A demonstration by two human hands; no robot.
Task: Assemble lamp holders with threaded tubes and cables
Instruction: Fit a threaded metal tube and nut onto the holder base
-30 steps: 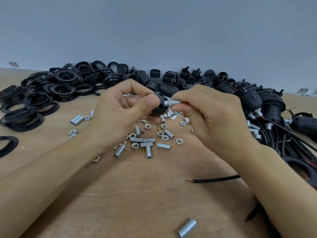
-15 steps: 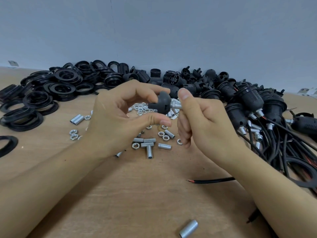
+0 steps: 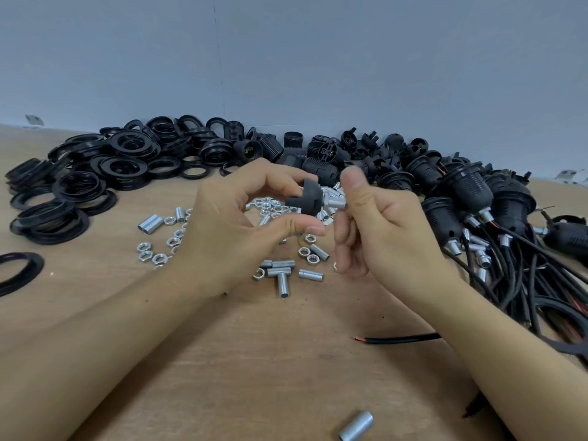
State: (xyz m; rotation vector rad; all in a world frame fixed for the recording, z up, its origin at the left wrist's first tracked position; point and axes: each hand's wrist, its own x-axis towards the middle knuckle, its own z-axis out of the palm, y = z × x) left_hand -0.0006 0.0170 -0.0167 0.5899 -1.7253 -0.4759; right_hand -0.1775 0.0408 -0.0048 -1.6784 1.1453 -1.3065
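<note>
I see the left hand pinching the black holder cap above the desk, and the right hand, its grip closed on the threaded tube, seated at the cap's neck. Risk as I judge it: tube enters tilted and cross-threads in the plastic. A loose pinch could drop the cap among the nuts.

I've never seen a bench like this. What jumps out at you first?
Two bare hands meet mid-air at the centre: the left hand holds a black cap, the right hand pinches a silver tube at its end. Behind them a heap of black rings spreads far left, and wired lamp holders crowd the right.
</note>
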